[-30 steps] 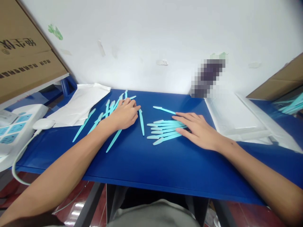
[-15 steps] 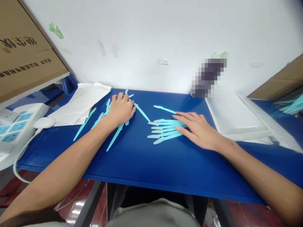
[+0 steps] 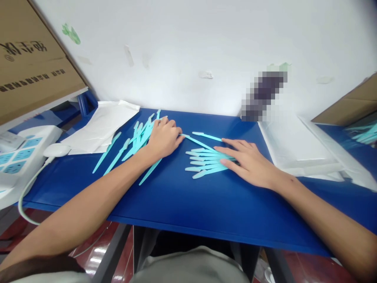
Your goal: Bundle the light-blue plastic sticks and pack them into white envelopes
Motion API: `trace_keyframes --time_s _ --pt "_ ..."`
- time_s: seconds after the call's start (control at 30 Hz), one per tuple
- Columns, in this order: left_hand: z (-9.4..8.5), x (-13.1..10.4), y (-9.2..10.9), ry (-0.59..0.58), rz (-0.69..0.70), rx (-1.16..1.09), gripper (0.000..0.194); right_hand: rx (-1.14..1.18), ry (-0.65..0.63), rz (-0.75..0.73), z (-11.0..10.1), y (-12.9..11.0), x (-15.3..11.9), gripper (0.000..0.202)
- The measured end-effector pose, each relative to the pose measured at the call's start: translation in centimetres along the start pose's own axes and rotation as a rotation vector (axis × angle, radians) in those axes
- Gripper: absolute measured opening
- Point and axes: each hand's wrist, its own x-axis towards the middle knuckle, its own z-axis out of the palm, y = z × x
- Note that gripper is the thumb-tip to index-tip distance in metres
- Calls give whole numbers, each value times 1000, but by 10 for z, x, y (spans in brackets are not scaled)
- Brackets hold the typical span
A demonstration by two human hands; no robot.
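Observation:
Several turquoise eyebrow razors [image 3: 203,159] lie fanned out under the fingertips of my right hand [image 3: 250,163], their pale heads to the left. That hand lies flat with its fingers stretched and apart. My left hand [image 3: 165,137] pinches the head end of a single eyebrow razor [image 3: 198,144], whose other end reaches my right fingertips. Another eyebrow razor [image 3: 207,136] lies just behind, one end at the right fingers. Beside and partly beneath my left hand is a loose pile of eyebrow razors [image 3: 141,137]; some are hidden by the hand and forearm.
The blue table [image 3: 182,204] meets a white wall. White packets [image 3: 100,122] lie at the back left, near a white power strip [image 3: 26,157] with a cable. Clear plastic bags [image 3: 297,149] lie on the right. Cardboard boxes [image 3: 35,67] stand at both sides.
My left hand has moved right from the pile, bringing one eyebrow razor across to my right fingertips. My right hand stays almost in place on the fan.

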Motion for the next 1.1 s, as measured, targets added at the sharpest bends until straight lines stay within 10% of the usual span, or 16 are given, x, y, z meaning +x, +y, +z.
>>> trace_keyframes --time_s 0.57,0.73,1.1 --pt "-8 -14 28 21 274 -400 38 -55 69 -58 7 6 -1 58" --pt "-17 -29 31 -119 495 -416 85 -31 116 -106 7 8 -2 54" --pt "-10 -27 26 -197 355 -344 90 4 122 -188 1 -4 -2 56"
